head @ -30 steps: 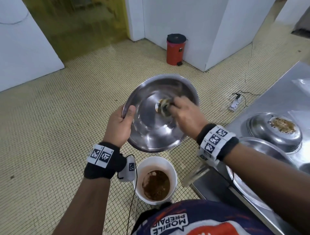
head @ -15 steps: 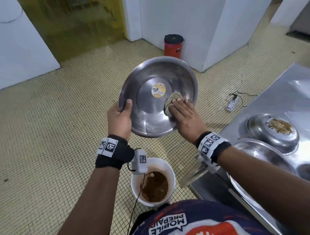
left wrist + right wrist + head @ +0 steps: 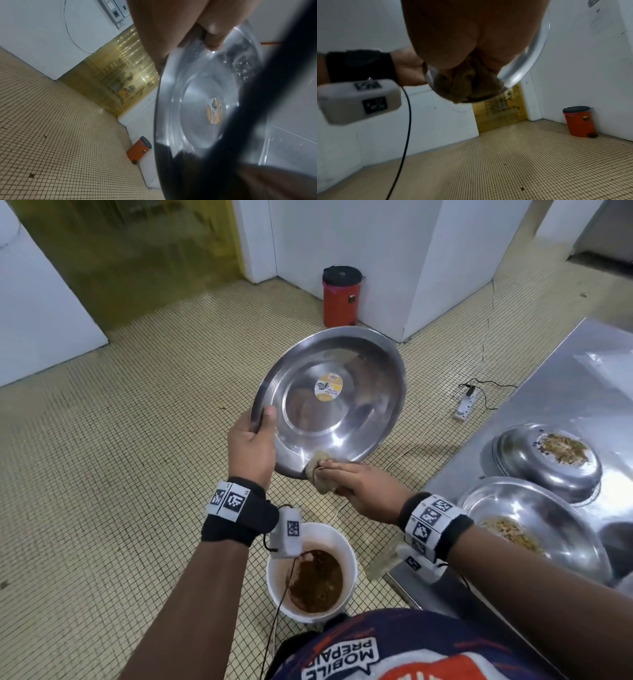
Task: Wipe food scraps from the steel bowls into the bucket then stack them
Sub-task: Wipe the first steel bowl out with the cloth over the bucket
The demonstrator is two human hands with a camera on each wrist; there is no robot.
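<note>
My left hand [image 3: 253, 446] grips the left rim of a large steel bowl [image 3: 342, 419], tilted toward me above the white bucket [image 3: 310, 570] of brown scraps. A round yellow sticker [image 3: 329, 386] shows on its wiped bottom. My right hand [image 3: 363, 487] holds a soiled brownish cloth [image 3: 317, 470] pressed against the bowl's lower rim. In the left wrist view the thumb [image 3: 212, 28] lies over the bowl's [image 3: 197, 108] rim. In the right wrist view the cloth [image 3: 467, 86] bulges below my fingers against the rim [image 3: 534, 56].
Two more steel bowls with food scraps, one far [image 3: 513, 463] and one near [image 3: 555, 529], sit on the steel counter [image 3: 565, 392] at right. A red pedal bin [image 3: 340, 297] stands by the white wall. A power strip [image 3: 466, 405] and cable lie on the tiled floor.
The right hand dragged the cloth from the bowl's middle down to its lower rim. The sticker came into sight, and the bowl rose and tilted toward me.
</note>
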